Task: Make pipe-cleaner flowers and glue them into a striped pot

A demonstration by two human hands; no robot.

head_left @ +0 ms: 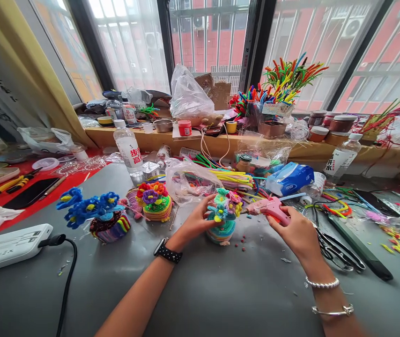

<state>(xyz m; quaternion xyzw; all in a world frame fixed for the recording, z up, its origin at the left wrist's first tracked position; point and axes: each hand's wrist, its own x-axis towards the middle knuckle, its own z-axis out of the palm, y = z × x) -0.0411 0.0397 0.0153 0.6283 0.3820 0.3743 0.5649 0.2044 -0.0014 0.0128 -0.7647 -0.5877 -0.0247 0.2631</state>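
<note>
My left hand (196,219) is closed around a small pipe-cleaner flower pot (223,219) with rainbow bands, which stands on the grey table (200,290). My right hand (293,229) grips a pink hot glue gun (269,208), its nozzle pointing left at the flowers on top of the pot. Two more pipe-cleaner pots stand to the left: one with blue flowers (96,214) and one with red, orange and purple flowers (154,200).
A white power strip (8,247) with a black cable lies at the left. Scissors (337,252) and a dark bar lie at the right. Water bottles, a blue tissue pack (289,179), plastic bags and loose pipe cleaners crowd the back; jars line the window ledge.
</note>
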